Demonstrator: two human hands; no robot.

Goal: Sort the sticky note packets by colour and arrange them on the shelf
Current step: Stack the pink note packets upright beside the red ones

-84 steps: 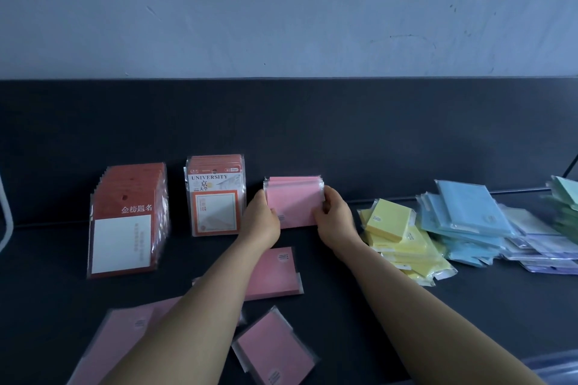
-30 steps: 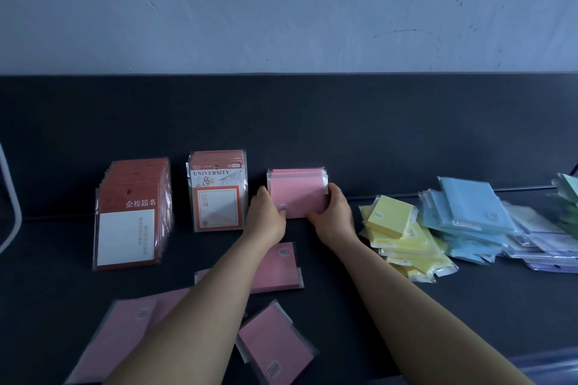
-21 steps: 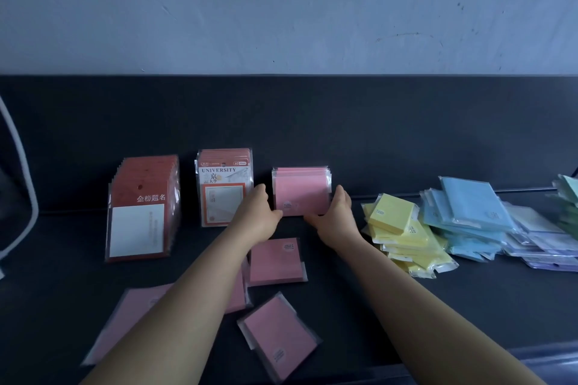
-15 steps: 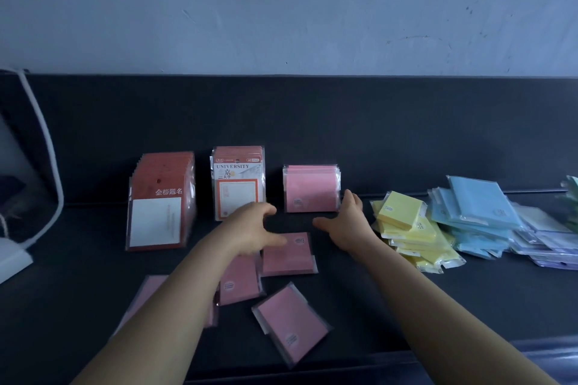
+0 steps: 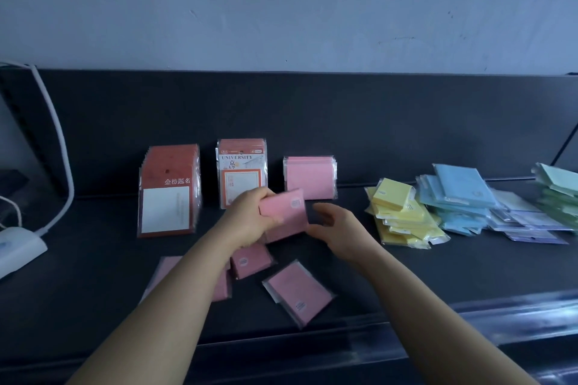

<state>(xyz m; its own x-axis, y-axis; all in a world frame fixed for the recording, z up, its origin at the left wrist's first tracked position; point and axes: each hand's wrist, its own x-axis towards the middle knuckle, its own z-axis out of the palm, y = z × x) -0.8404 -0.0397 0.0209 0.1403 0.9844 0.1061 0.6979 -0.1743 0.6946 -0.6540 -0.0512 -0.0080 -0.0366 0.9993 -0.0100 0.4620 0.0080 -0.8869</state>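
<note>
Held packet: I see a pink packet [image 5: 286,208] in clear wrap, small round sticker near its corner, lifted above the shelf [image 5: 406,275] just in front of the standing pink row [image 5: 312,175]
Left hand [image 5: 247,222]: fingers curled round the packet's left end
Right hand [image 5: 339,228]: fingers loose and spread, grasping nothing, just right of the packet
Loose pink packets [image 5: 298,292]: lying flat near the front edge
Other piles: yellow pile [image 5: 403,212]; blue pile [image 5: 453,194]; green pile [image 5: 560,191], all to my right
Red-carded rows [image 5: 170,191]: upright, left of the pink row

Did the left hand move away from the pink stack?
Yes. The left hand has pulled back from the pink stack, nearer and leftward, and now grips a loose packet.
</note>
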